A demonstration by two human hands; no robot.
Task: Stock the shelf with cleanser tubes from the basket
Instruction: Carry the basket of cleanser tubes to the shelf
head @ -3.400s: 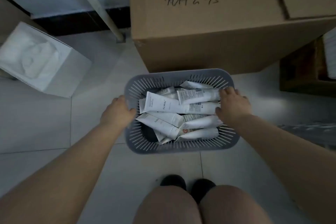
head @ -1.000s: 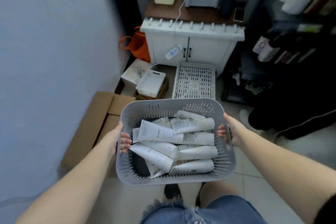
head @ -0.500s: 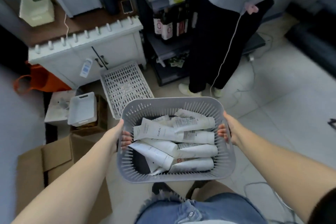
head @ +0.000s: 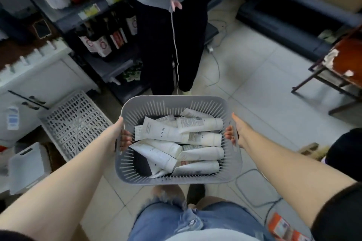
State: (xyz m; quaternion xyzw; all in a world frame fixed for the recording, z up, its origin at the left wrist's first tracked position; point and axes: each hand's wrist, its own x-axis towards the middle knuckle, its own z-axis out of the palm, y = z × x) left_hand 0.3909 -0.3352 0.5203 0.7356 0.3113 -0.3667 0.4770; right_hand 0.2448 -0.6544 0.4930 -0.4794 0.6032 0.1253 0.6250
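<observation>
Since half a second ago my view has swung further right: the white cabinet (head: 37,76) has slid to the left edge, and the standing person (head: 172,31) in black trousers now sits top centre, straight ahead of the basket (head: 176,179). I carry the grey slatted basket at the same height in front of my denim shorts (head: 176,219), above the tiled floor. My left hand (head: 119,135) grips the left rim, fingers (head: 125,140) curled through to the inside wall. My right hand (head: 236,133) grips the right rim the same way, fingertips (head: 229,135) showing inside. The white cleanser tubes (head: 182,143) lie jumbled in the basket, mostly crosswise; one near the top reads FLORAL. A dark shelf unit (head: 94,23) with bottles and cartons stands at upper left, just beside the person. A white perforated tray (head: 74,125) leans on the floor near the cabinet. A dark low shelf (head: 293,17) runs along the upper right, with a metal-legged stool (head: 337,72) before it. Cables (head: 252,188) trail across the floor under my right arm.
</observation>
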